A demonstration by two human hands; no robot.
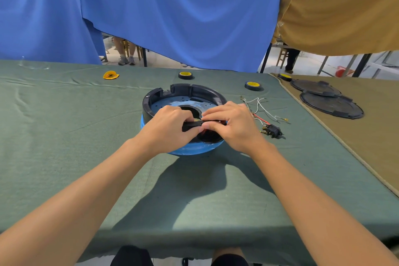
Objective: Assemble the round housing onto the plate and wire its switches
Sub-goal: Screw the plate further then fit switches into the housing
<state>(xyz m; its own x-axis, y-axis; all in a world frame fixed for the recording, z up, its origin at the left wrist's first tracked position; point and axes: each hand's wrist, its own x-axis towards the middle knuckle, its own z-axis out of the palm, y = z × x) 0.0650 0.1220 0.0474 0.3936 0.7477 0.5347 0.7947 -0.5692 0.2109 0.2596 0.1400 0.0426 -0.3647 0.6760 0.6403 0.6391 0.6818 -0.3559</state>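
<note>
Hands meet at the housing's six o'clock rim: left hand [170, 124] and right hand [232, 123] both pinch one black strip-like piece [192, 125], its long axis running nine to three between the fingertips. Round housing [183, 93] sits on the blue plate [194, 149] at table centre. One loose switch [273, 130] with wires [259, 106] lies at three o'clock, nearer the right hand. Three tape rolls, two covers behind.

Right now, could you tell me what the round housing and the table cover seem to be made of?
Round housing: probably moulded black plastic, semi-matte, with crisp notches in its rim. Table cover: woven green cloth, matte, lying in wrinkles.
</note>
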